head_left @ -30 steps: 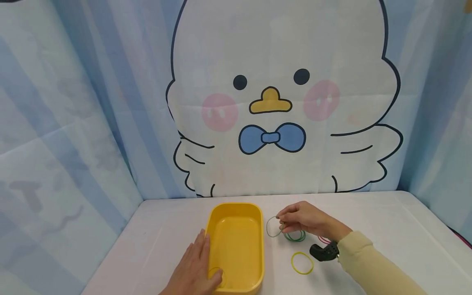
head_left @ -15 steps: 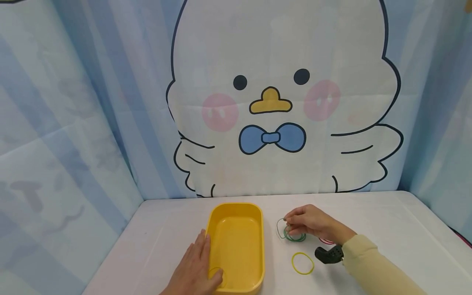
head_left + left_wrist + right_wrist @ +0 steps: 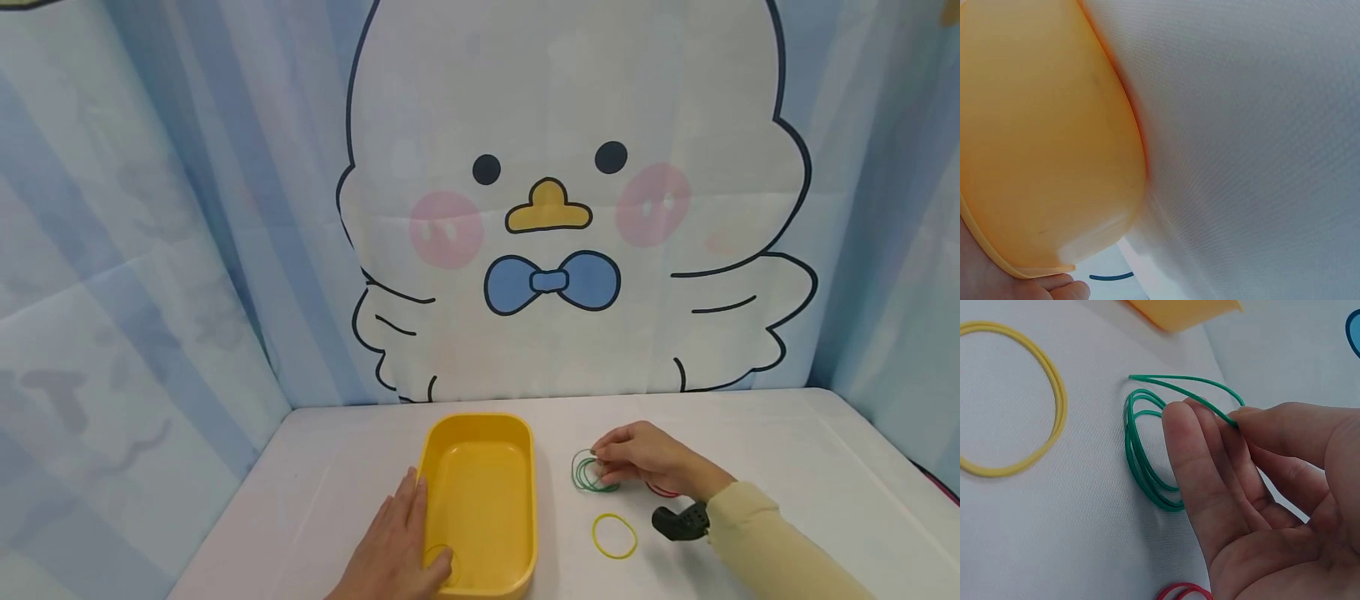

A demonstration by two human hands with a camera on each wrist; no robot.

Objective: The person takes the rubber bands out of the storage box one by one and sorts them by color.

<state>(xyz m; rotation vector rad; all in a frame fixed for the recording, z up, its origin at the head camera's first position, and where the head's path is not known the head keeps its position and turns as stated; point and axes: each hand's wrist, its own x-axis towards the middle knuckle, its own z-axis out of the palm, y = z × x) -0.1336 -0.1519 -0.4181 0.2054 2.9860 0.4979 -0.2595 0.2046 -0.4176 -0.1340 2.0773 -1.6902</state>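
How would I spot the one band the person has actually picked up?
Start at the yellow tray on the white table. Just right of it, the right hand pinches a green rubber band. Unlike the other green bands and yellow band lying flat, it is lifted off the table.

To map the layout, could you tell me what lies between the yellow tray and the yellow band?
Only bare white table separates tray and yellow band, seen in the head view.
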